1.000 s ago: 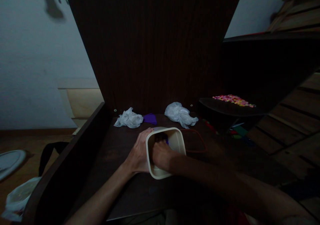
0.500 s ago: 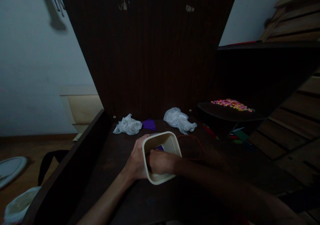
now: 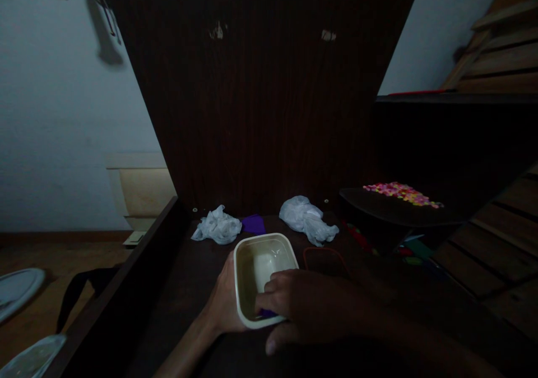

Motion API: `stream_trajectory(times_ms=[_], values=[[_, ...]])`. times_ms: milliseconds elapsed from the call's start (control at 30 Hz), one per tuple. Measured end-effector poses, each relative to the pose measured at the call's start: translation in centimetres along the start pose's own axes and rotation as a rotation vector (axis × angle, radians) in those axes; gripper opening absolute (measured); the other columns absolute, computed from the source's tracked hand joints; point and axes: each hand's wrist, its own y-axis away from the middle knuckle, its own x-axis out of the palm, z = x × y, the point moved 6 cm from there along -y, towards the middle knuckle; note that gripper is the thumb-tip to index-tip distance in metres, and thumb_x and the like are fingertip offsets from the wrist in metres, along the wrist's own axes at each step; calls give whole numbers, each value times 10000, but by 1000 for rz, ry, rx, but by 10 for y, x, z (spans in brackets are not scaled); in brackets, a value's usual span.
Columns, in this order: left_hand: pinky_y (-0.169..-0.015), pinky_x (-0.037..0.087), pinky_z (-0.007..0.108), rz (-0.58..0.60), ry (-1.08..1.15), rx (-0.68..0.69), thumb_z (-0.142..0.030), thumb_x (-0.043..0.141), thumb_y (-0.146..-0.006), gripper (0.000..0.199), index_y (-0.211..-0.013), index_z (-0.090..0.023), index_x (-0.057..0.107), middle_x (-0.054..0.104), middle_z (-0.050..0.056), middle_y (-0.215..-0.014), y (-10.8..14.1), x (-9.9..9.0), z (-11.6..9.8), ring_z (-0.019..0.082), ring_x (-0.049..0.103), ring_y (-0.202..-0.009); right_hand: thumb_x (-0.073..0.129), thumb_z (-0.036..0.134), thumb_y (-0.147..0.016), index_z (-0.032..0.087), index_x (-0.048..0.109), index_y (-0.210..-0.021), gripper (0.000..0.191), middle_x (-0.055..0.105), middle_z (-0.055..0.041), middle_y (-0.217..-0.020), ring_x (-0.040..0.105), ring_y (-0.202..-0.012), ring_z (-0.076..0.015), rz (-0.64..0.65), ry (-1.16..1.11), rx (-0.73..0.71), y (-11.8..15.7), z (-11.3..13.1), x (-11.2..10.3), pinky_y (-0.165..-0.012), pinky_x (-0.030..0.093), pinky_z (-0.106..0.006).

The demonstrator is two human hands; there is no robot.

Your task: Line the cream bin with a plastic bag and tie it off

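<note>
My left hand (image 3: 227,296) grips the left side of a cream square container (image 3: 247,254), whose open top tilts toward me. Over the container's right front rim is my right hand (image 3: 294,299), its fingers curled inside and its thumb outside. A bit of purple material (image 3: 267,313) shows under those fingers, against the inner wall. Behind the container lies a flat purple piece (image 3: 254,224), between a crumpled white plastic bag (image 3: 217,225) on the left and another white bag (image 3: 309,220) on the right.
A reddish ring-like lid or frame (image 3: 325,249) lies right of the container. Farther right, a dark corner shelf (image 3: 357,201) bears small colourful beads (image 3: 403,193), with red and green items below. A raised dark edge (image 3: 126,271) runs along the left.
My right hand has drawn back from deep inside the container to its front right rim, bringing the purple material toward that side. The container's inside is more exposed, and the view has shifted slightly.
</note>
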Motion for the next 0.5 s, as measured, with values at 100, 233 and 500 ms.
stream_trajectory(times_ms=[100, 233, 500], values=[[-953, 585, 581, 24, 84, -54, -444, 908, -516, 1222, -1542, -218, 283, 567, 181, -1363, 0, 2, 2, 423, 640, -1183, 761, 244, -875, 203, 677, -1240, 377, 728, -84, -1199, 661, -1140, -247, 45, -46, -71, 0, -1, -9, -913, 479, -317], [-983, 572, 606, 53, 181, -124, -432, 883, -536, 1136, -1516, -256, 337, 586, 145, -1369, -1, 5, 3, 414, 639, -1195, 730, 159, -864, 205, 703, -1231, 370, 753, -51, -1163, 669, -1112, -209, 26, -214, -160, -1, -6, -40, -974, 470, -305], [-1002, 533, 684, 54, 233, -173, -427, 956, -497, 1299, -1584, -240, 270, 541, 206, -1434, 17, 11, 0, 470, 585, -1256, 815, 297, -714, 146, 709, -1093, 422, 772, -64, -1065, 721, -982, -209, -657, -1003, -17, -28, -99, -100, -914, 554, -330]])
